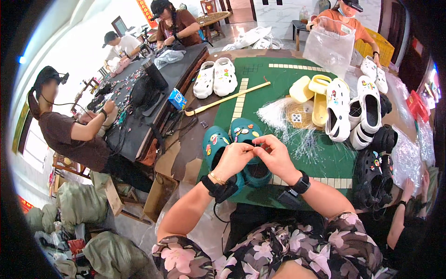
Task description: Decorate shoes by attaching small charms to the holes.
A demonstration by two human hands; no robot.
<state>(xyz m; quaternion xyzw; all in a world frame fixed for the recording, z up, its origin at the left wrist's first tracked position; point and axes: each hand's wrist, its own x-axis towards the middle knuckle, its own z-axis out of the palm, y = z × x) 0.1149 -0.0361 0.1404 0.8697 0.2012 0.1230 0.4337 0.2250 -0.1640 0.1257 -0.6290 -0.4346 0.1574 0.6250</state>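
we see printing on a small blue box [177, 99] and a label on a clear plastic bag [325, 49], both too small for us to read; a red banner [147, 12] with gold characters hangs on the far wall. before us is a green surface [265, 100] with rows of pale squares, carrying a bamboo stick [232, 99], white clogs [224, 76], yellow clogs [320, 109] and a pile of thin white strands [278, 112]. at our left, people work around a dark surface [183, 60] scattered with small colourful bits; grey-green sacks [82, 203] lie on the floor. the green clogs [215, 142], dotted with charms, stand side by side at the near edge, toes pointing away from us, long axes running away and slightly leftward. our left hand [234, 160] and right hand [275, 156] meet over the right clog of the pair, the fingers of each pressed together in a pinch, tips almost touching; we cannot tell what, if anything, is between them.
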